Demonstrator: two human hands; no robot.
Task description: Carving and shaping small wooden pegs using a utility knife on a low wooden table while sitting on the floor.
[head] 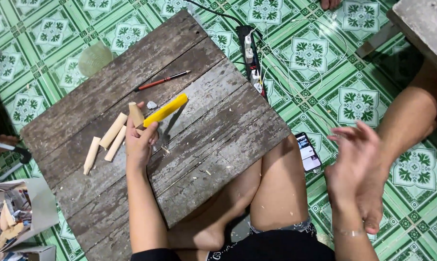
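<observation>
Our left hand (140,141) is clamped on a short wooden peg (136,114) w/ a yellow utility knife (166,110), mid-board. Right hand (356,159), fingers spread, holds nothing, off the wooden board (218,130) at 3 o'clock. Three pegs (105,141) at 9 o'clock. Open box of scraps (11,217) at 8 o'clock; board's 5 o'clock edge overhangs our knees.

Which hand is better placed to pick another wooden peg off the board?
Probably the left hand: it is over the wooden board, beside the loose pegs, though it already holds a peg and yellow knife. The right hand is empty but off the board.
</observation>
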